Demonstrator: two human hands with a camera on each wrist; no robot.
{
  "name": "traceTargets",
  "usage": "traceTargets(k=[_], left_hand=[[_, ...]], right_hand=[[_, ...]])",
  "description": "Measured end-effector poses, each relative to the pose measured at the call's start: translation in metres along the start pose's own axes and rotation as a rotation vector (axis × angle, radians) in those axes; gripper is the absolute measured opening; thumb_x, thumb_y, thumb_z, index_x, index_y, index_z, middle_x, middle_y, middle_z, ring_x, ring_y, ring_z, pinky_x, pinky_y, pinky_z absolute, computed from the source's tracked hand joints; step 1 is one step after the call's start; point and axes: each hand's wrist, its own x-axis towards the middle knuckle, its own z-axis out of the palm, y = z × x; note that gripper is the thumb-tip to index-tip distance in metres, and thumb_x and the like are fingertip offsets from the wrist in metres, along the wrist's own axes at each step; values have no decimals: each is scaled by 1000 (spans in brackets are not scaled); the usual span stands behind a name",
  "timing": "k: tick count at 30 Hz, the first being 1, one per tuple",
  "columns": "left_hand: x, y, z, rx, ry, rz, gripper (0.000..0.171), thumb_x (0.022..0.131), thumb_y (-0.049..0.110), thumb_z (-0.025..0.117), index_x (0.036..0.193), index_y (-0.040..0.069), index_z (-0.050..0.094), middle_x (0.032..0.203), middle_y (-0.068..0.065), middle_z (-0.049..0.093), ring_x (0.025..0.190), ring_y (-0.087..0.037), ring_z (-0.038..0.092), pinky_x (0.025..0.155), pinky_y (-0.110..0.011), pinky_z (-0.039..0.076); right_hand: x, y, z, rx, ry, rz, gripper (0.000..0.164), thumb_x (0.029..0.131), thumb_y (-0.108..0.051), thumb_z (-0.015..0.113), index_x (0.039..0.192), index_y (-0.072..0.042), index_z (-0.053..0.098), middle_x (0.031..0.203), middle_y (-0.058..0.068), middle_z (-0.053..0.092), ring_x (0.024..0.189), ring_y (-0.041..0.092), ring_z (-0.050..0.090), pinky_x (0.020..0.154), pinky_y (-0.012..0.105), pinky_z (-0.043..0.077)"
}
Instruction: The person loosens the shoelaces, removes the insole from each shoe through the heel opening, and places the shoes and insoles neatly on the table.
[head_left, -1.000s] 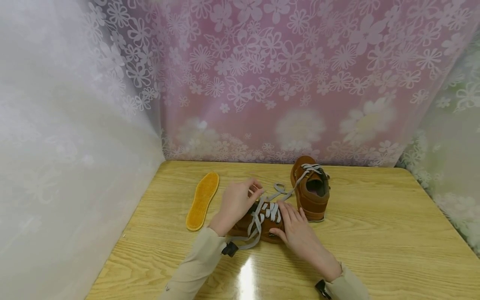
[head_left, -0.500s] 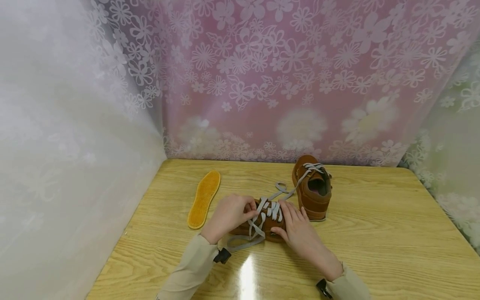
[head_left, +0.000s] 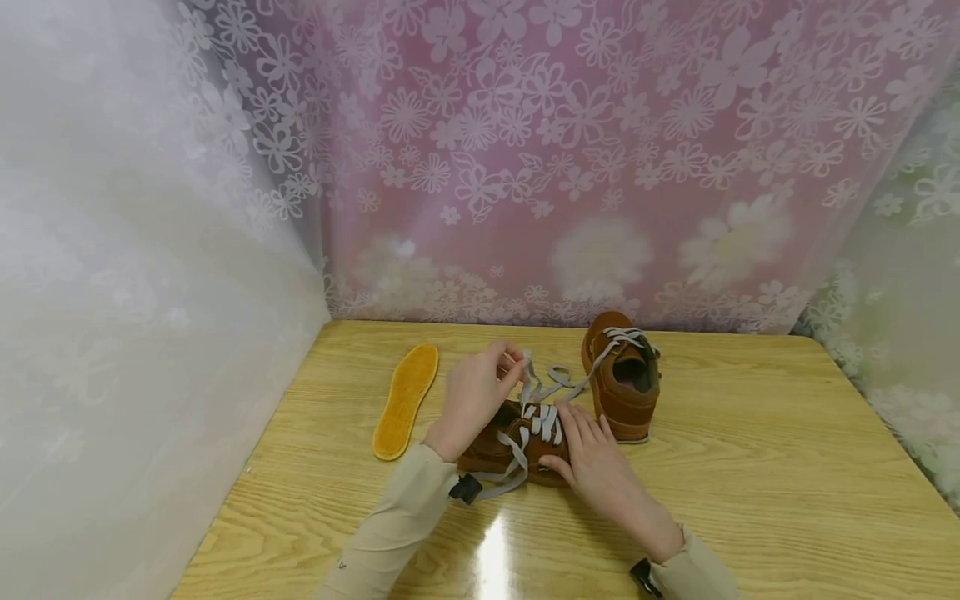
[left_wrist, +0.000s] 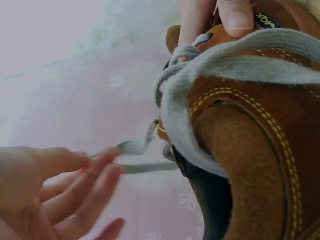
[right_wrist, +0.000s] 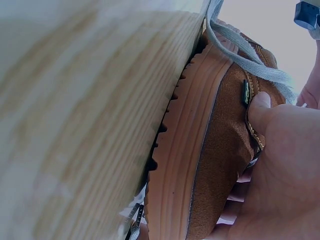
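A brown suede shoe (head_left: pixel 483 452) with grey laces lies sideways on the table, its opening to the left and toe to the right. My left hand (head_left: pixel 474 398) is raised at the shoe's far side, thumb and fingers pinching a grey shoelace (left_wrist: pixel 132 146) that runs back to the eyelets. Another length of lace (head_left: pixel 517 467) loops over the near side of the shoe. My right hand (head_left: pixel 600 471) grips the front part, fingers over the top and thumb (right_wrist: pixel 260 107) against the near side beside a small dark label.
A second brown shoe (head_left: pixel 624 400) stands behind on the right, its long grey lace trailing left across the wooden table (head_left: pixel 750 467). An orange-yellow insole (head_left: pixel 406 402) lies on the left. Flowered curtains (head_left: pixel 525 167) enclose the table's back and sides.
My left hand has dipped to the lace over the shoe, then moved up and away, drawing the lace to the far side. The right hand stays on the shoe.
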Motion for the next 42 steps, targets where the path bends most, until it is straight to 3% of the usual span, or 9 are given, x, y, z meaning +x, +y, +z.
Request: traceTargets(k=[4, 12, 19, 23, 28, 31, 35, 37, 42], left_hand=[[-6, -3, 2, 63, -85, 9, 23, 102, 35, 63, 110, 15, 72, 92, 1, 77, 71, -10, 70, 52, -17, 47], [-30, -16, -1, 87, -274, 83, 24, 95, 42, 69, 94, 19, 74, 81, 9, 72, 65, 0, 61, 58, -17, 48], [-39, -23, 1, 61, -344, 118, 24, 93, 42, 70, 92, 18, 73, 81, 7, 72, 60, 0, 55, 56, -18, 46], [-43, -29, -2, -8, -386, 108, 18, 93, 32, 72, 98, 15, 74, 87, 5, 73, 69, -1, 62, 63, -18, 51], [-48, -32, -9, -94, -345, 101, 7, 93, 16, 74, 100, 15, 73, 93, 4, 73, 81, -4, 66, 72, -19, 54], [-51, -28, -15, -140, -311, 139, 8, 93, 15, 74, 101, 16, 72, 94, 5, 72, 83, -4, 66, 74, -23, 56], [-51, -21, -18, -221, -362, 219, 11, 95, 16, 72, 106, 14, 72, 96, 5, 73, 85, -2, 67, 77, -25, 57], [-50, -19, -16, -224, -368, 216, 11, 96, 17, 71, 107, 15, 72, 97, 6, 73, 85, -1, 66, 79, -23, 56], [-42, -18, -3, -106, -199, 123, 12, 99, 24, 67, 108, 17, 72, 99, 5, 72, 81, -4, 66, 71, -19, 54]], right_hand=[[0, -1, -1, -2, 7, -6, 83, 93, -39, 71, 153, 5, 34, 147, 28, 49, 135, 44, 48, 109, 65, 36], [1, -3, -3, -3, -3, 1, 82, 95, -40, 69, 153, 5, 34, 146, 27, 49, 135, 43, 48, 109, 65, 36], [1, -2, 0, -12, -10, 5, 84, 94, -41, 70, 155, 4, 32, 146, 27, 49, 135, 43, 48, 109, 65, 36], [0, -1, 1, -7, -15, 5, 84, 95, -42, 68, 155, 3, 30, 147, 27, 48, 136, 43, 47, 110, 65, 35], [0, -1, 1, -8, 19, -11, 82, 95, -42, 68, 153, 5, 34, 145, 28, 49, 134, 44, 49, 107, 66, 37], [0, -1, 1, -6, 33, -17, 81, 95, -41, 69, 152, 6, 36, 144, 28, 50, 133, 44, 50, 106, 66, 38], [0, 0, 1, 1, 20, -6, 82, 94, -40, 71, 152, 5, 35, 145, 28, 49, 134, 44, 49, 107, 67, 37], [0, 1, 2, -2, 14, -3, 83, 93, -39, 72, 152, 5, 35, 145, 28, 49, 134, 44, 49, 108, 67, 36], [1, 1, 2, -15, 18, -21, 83, 93, -40, 71, 153, 5, 34, 145, 28, 50, 133, 44, 49, 107, 66, 37]])
